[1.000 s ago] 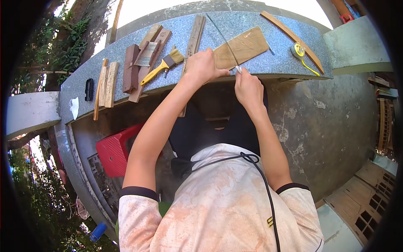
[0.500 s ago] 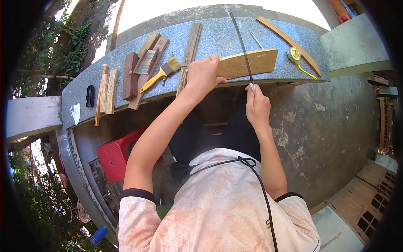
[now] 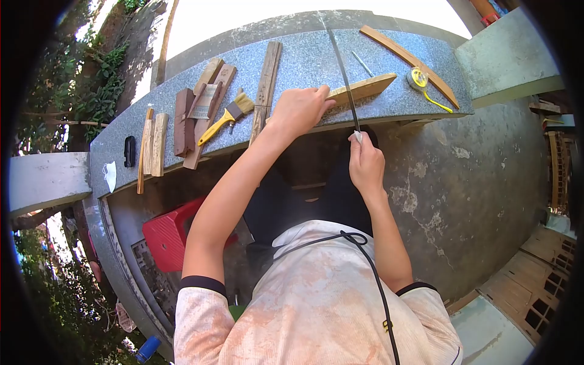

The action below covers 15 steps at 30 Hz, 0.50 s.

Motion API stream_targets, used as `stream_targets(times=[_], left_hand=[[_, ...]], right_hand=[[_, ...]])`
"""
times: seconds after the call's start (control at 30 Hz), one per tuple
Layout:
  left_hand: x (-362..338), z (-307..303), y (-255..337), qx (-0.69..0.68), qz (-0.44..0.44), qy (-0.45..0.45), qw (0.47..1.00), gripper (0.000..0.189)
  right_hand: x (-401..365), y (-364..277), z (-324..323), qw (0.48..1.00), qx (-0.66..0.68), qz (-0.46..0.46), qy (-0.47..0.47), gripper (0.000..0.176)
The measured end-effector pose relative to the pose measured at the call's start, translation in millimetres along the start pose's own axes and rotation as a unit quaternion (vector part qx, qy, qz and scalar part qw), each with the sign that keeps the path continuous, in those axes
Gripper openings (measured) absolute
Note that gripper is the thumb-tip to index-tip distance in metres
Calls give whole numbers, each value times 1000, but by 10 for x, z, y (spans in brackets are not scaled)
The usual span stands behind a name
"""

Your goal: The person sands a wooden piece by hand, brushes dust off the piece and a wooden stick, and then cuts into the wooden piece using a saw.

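Observation:
My left hand is closed on the left end of a wooden board near the bench's front edge. The board slants up to the right, its far end beyond the blade. In my closed right hand is the pale, wrapped-looking handle of a long narrow blade. Dark and seen nearly edge-on, the blade points away from me and crosses over the board just right of my left fingers. Left of my left hand lies a weathered wood strip, and behind the board is a thin pencil-like rod.
On the stone bench lie a yellow-handled paintbrush, a wooden hand plane, narrow wood sticks, a black case and a white mask. A tape measure touches a curved strip. A red stool stands below.
The board has turned in my left hand, so less of its broad face shows. The blade still crosses it, in my right hand. The whole view has shifted slightly.

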<state>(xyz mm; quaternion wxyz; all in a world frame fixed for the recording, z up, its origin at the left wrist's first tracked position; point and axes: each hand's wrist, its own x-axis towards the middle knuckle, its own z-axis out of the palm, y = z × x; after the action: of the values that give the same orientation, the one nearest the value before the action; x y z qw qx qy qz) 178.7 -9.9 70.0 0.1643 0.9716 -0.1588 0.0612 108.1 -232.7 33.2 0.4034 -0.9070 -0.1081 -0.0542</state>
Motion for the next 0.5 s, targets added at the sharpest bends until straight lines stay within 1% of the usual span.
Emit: stream_targets(times=[0.1, 0.2, 0.3, 0.4, 0.5], left_hand=[[95, 16, 93, -2, -42, -13, 999, 38], [125, -46, 53, 1, -53, -33, 998, 38], [146, 7, 14, 1, -46, -10, 999, 39], [136, 28, -4, 0, -38, 17, 999, 40], [143, 29, 14, -1, -58, 4, 998, 40]], right_hand=[[45, 8, 49, 1000, -7, -15, 8, 22], [127, 10, 66, 999, -34, 13, -24, 23], [186, 54, 132, 999, -31, -19, 0, 22], [225, 73, 174, 998, -60, -23, 3, 23], [225, 67, 200, 998, -54, -29, 12, 21]])
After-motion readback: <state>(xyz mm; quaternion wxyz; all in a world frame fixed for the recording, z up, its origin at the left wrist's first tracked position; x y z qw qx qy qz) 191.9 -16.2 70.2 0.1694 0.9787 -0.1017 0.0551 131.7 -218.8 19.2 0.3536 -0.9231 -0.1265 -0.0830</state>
